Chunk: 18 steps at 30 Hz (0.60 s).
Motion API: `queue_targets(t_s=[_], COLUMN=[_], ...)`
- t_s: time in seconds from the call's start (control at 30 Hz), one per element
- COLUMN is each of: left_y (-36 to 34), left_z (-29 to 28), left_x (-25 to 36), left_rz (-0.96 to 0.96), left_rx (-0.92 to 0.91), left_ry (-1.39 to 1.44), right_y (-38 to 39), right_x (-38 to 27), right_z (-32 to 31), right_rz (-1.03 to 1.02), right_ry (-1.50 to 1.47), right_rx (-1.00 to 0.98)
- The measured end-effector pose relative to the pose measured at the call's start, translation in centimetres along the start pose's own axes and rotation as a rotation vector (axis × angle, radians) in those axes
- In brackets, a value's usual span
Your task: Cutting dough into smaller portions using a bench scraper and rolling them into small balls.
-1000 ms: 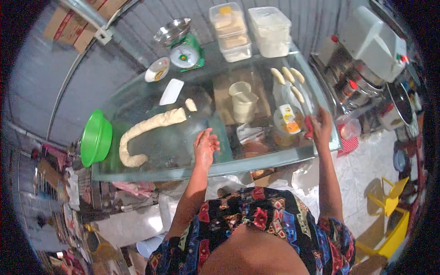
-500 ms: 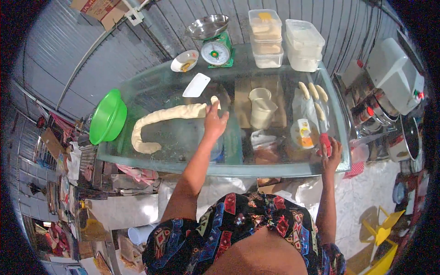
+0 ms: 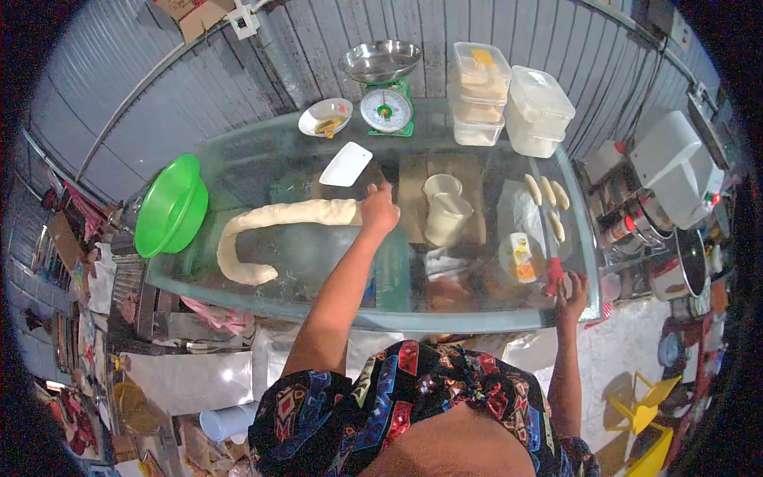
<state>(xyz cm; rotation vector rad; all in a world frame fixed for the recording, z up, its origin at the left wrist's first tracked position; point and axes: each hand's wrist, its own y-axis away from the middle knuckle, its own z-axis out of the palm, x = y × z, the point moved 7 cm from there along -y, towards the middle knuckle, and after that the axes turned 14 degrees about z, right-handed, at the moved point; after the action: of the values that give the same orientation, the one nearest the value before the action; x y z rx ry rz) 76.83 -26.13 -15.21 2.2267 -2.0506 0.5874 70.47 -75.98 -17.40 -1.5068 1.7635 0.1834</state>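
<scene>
A thick rope of pale dough (image 3: 290,213) lies in a hook shape across the left half of the glass table. At its cut right end, my left hand (image 3: 380,211) has its fingers curled together, and whatever is inside them is hidden. My right hand (image 3: 571,296), fingers apart, is at the table's front right, beside the red handle (image 3: 553,277) of a long tool with a narrow grey blade. Several short dough pieces (image 3: 547,191) lie around that blade. A white dish with yellow and orange residue (image 3: 521,258) sits left of the handle.
A green basin (image 3: 173,208) stands at the left edge. A white scraper (image 3: 346,164), a bowl (image 3: 326,118) and a scale (image 3: 385,110) are toward the back. Two cream cups (image 3: 447,216) stand mid-table. Stacked plastic boxes (image 3: 479,95) are at the back right.
My right hand has come off the red handle and its fingers have spread. The dough piece seen earlier at my left fingertips is out of sight, and those fingers have curled in.
</scene>
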Motion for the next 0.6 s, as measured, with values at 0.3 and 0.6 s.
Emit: queue_targets(t_s=[0.3, 0.6], left_y=[4.2, 5.8], left_z=[-0.4, 3.1], left_x=[6.0, 2.6], left_rz=[-0.061, -0.374], left_rx=[-0.191, -0.035], left_ry=[1.83, 1.944], right_y=[-0.1, 0.2], right_x=[-0.4, -1.2], right_z=[0.5, 0.4], right_rz=[-0.037, -0.061], right_ry=[-0.061, 0.05], right_rx=[-0.007, -0.017])
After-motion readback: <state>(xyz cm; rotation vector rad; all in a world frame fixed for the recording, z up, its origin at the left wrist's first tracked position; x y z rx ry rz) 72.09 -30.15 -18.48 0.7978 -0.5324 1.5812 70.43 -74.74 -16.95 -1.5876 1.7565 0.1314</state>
